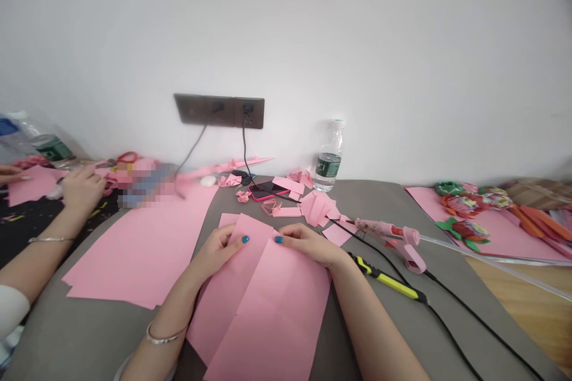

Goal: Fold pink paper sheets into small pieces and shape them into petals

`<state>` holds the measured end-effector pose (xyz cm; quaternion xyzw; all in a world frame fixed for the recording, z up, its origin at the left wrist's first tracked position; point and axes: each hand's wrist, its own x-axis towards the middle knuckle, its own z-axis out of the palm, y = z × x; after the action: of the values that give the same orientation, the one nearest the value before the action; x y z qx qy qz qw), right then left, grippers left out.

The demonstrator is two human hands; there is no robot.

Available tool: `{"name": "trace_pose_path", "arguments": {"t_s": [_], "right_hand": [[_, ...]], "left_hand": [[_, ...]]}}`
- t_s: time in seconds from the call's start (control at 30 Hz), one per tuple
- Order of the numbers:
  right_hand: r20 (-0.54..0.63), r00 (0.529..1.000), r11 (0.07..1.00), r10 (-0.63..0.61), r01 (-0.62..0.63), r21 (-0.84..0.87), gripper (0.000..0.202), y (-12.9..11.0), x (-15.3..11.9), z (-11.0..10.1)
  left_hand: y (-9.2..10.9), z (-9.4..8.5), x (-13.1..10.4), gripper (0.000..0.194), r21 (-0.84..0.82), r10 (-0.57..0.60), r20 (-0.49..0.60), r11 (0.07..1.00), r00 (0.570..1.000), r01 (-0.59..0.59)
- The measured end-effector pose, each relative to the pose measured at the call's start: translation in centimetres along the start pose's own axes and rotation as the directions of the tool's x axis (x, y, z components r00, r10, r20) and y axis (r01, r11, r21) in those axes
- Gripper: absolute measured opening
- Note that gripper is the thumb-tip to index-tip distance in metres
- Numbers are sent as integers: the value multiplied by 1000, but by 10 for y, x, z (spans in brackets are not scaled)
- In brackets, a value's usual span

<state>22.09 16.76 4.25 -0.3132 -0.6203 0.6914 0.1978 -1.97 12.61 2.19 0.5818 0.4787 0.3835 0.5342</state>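
Observation:
Both of my hands pinch the upper edges of pink paper sheets (286, 297) that overlap in front of me. My left hand (223, 247) has its thumb on the front of the left sheet (236, 274), its fingers partly behind the paper. At the upper corner of the right sheet, my right hand (308, 244) grips with thumb in front and fingers curled at the back. Faint creases run across the right sheet. Just beyond my hands lie a folded pink paper piece (317, 208) and small pink scraps (286, 212).
A pink glue gun (397, 238) and a yellow-black corded tool (388, 281) lie at right, cords trailing forward. Behind are a phone (268, 191) and water bottle (329, 158). Pink sheets (143, 250) lie left; paper flowers (465, 205) far right. A co-worker's hand (83, 190) works far left.

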Motion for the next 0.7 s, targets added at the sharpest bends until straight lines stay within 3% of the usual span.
{"name": "trace_pose_path", "arguments": {"t_s": [0.2,0.37,0.47,0.63,0.7], "right_hand": [[4,999,999,-34,33,28,44,0,0,1],[-18,999,996,45,-43,82,41,8,0,-2],[-31,999,996,45,-42,84,43,12,1,-3],[-93,995,999,28,-24,47,42,9,2,-2],[-112,993,1000,26,-28,-8,42,5,-2,-3]], "left_hand": [[-7,-6,3,43,160,135,-134,981,982,-113],[-1,-7,-2,37,88,110,-181,992,977,-95],[3,-8,-3,33,12,94,-161,996,982,-93],[8,-13,-4,30,-160,20,0,987,1000,-20],[10,-15,-5,31,-205,1,-19,979,1000,-5]]}}
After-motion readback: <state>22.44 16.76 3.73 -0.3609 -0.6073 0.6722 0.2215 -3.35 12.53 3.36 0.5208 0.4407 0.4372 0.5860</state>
